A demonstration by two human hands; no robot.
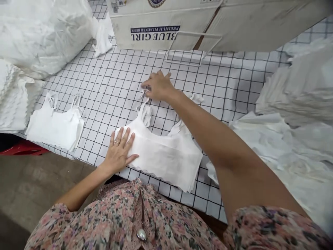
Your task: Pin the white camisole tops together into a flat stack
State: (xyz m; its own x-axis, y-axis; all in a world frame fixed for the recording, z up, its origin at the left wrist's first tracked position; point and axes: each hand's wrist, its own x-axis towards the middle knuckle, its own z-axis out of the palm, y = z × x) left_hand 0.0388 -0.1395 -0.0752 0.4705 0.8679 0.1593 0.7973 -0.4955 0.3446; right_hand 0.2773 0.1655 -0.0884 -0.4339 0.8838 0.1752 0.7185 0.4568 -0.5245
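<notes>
A white camisole-style crop top (161,149) lies flat before me, its scalloped hem toward my body. More than one layer shows at its right edge, so it looks like a small stack. My left hand (119,151), with a ring on one finger, rests flat on its left side, fingers spread. Beyond the neckline, my right hand (158,86) reaches over the table with fingers apart, by the end of the left shoulder strap (142,111). White strap shows close to its thumb and forefinger. My right forearm partly covers the other strap (178,127).
A smaller stack of white tops (56,126) lies at left, near folded scalloped fabric (13,100) and a big plastic bag (44,31). White cloth piles (293,93) fill the right. Behind are a cardboard box (151,36) and wire frame (186,64) on the checked tablecloth (104,86).
</notes>
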